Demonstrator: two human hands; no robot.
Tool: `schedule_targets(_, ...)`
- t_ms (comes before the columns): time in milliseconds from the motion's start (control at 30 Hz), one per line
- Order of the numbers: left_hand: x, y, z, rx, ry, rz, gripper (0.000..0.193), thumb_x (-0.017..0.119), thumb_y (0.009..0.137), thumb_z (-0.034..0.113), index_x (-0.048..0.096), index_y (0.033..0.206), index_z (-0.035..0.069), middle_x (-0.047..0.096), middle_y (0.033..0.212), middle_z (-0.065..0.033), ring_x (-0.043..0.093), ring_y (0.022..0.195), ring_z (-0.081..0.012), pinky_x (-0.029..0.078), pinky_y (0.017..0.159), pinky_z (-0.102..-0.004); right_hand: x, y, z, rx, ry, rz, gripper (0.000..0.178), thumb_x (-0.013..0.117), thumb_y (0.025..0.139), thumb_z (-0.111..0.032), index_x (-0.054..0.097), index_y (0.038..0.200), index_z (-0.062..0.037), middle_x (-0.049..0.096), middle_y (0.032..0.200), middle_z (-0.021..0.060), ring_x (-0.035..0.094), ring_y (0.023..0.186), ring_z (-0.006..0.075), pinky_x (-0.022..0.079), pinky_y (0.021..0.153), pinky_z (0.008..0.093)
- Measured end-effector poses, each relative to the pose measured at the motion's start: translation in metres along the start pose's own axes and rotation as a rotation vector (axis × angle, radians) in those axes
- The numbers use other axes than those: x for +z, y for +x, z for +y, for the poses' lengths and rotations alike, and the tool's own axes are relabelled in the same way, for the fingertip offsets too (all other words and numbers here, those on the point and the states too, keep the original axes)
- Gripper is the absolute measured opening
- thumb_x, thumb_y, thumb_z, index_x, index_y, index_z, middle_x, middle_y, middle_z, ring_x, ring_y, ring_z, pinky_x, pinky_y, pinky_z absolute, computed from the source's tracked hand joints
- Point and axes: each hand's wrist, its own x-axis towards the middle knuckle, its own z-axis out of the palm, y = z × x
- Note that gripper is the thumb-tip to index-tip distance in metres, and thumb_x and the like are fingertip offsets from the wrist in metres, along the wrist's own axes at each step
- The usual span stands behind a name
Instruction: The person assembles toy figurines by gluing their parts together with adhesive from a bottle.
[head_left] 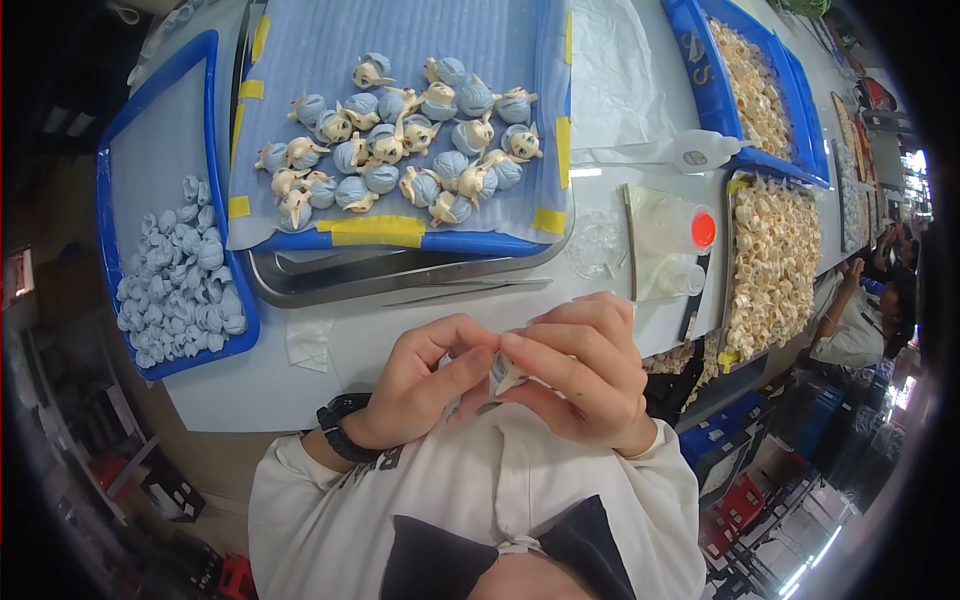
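My left hand [420,378] and my right hand [588,372] meet in front of my chest, just off the table's near edge. Between their fingertips is a small doll head [510,376] with a cream pointed part showing; the fingers cover most of it. Both hands are closed on it. Beyond them, several doll heads [386,146] with light blue hair and cream faces lie on a lined blue tray [470,243] with yellow tape. Loose light blue hair pieces [185,275] fill the near part of a blue-rimmed tray [250,325] at the left.
Metal tweezers [470,291] lie before a steel tray [330,287]. To the right are a white squeeze bottle [695,150], a small cup with a red top [703,230], cream face pieces [770,265] on a tray and a blue bin [795,100] of cream parts. Another person [850,315] sits far right.
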Motion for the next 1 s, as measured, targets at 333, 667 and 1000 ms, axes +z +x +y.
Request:
schedule_targets(333,-0.008,-0.003,-0.003,-0.030,0.034,0.022,0.024,0.048,0.091,0.023,0.052,0.096,0.001,0.055,0.066,-0.0030,0.045,0.049,-0.0049,0.033,0.044,-0.0185,0.009,0.008,0.002,0.001,-0.079,-0.046,0.035,0.064,0.071,-0.031,0.061,0.088,-0.0013,0.058,0.075,0.0048,0.053,0.067,0.0212,0.036,0.064,0.0316)
schedule_targets(667,0.000,-0.001,0.003,-0.032,-0.426,-0.013,0.042,0.041,0.087,0.020,0.032,0.125,0.006,0.051,0.104,-0.0154,0.051,0.070,-0.0158,0.043,0.060,-0.0257,0.014,0.044,0.035,0.099,-0.369,0.012,0.039,0.067,0.062,-0.006,0.059,0.099,-0.0037,0.056,0.105,0.0111,0.052,0.094,0.0265,0.039,0.078,0.0359)
schedule_targets(1000,-0.007,-0.006,-0.001,0.034,0.022,-0.251,0.039,0.053,0.086,0.032,0.047,0.106,0.000,0.053,0.064,-0.0048,0.042,0.049,-0.0064,0.033,0.047,-0.0174,-0.149,-0.066,0.041,0.602,-0.645,0.710,0.029,0.055,0.082,-0.011,0.056,0.107,0.0014,0.059,0.100,0.0174,0.056,0.087,0.0215,0.043,0.076,0.0277)
